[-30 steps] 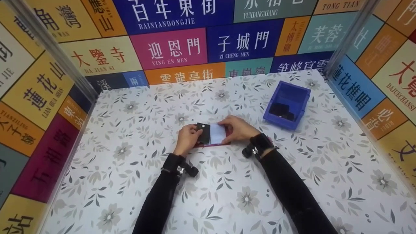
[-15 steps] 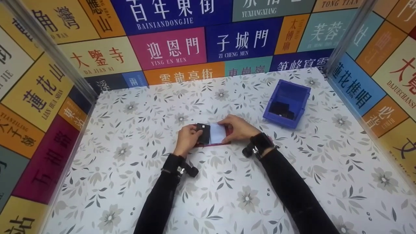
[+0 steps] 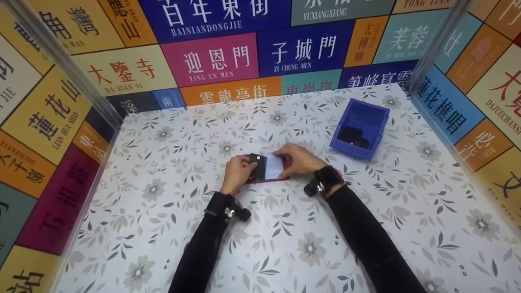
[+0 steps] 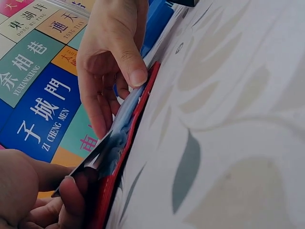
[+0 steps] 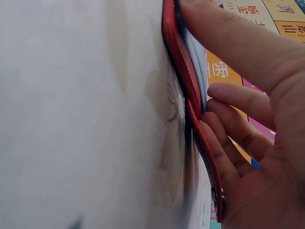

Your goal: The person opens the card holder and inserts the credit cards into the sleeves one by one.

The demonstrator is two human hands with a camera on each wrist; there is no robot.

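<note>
A red card holder point(image 4: 139, 112) lies open on the table between my hands, its pale clear sleeves point(image 3: 274, 167) facing up. My left hand point(image 3: 237, 173) pinches a black bank card point(image 3: 259, 169) with a chip, thumb on top. The card lies over the left part of the sleeves; in the left wrist view it tilts up from them. My right hand point(image 3: 302, 159) grips the holder's right end, thumb at the near edge and fingers at the far edge. A red strap point(image 5: 209, 167) with a snap sticks out beside the right palm.
To the right at the back stands a blue plastic bin point(image 3: 338, 148) holding several black items point(image 3: 353, 136). A white floral cloth point(image 3: 260, 236) covers the table. Printed panels point(image 3: 215, 59) enclose the back and both sides.
My left hand has shifted slightly right with the black bank card, which now covers a little more of the clear sleeves. The right hand has stayed in place on the card holder.
</note>
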